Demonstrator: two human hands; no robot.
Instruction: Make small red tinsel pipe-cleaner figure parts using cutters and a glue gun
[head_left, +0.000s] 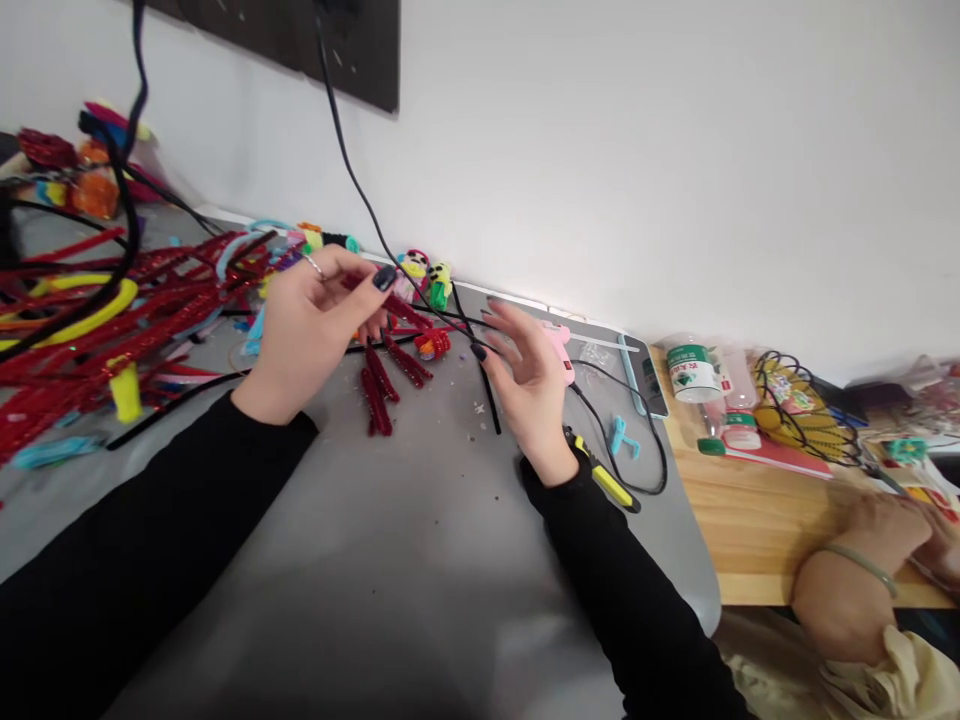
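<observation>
My left hand [319, 325] is closed on a dark red tinsel pipe-cleaner piece [379, 385], its several folded strands hanging down and out past my fingers. My right hand [529, 390] is held up with fingers spread and curved, nothing in it. A small orange-red coiled piece [432, 345] lies between the two hands. Behind them sit small pipe-cleaner figures [439, 285] near the wall. Just past my right hand is a pink glue gun [559, 350]. Yellow-and-black cutters [607, 480] lie partly under my right wrist.
Loose red pipe cleaners [172, 300] pile up at the left. A black cable [349, 170] hangs down across the view. A phone [645, 375] and a blue piece [622, 437] lie at the right. Beyond, another person's arm [847, 590] rests by a wooden table [720, 520] with bottles.
</observation>
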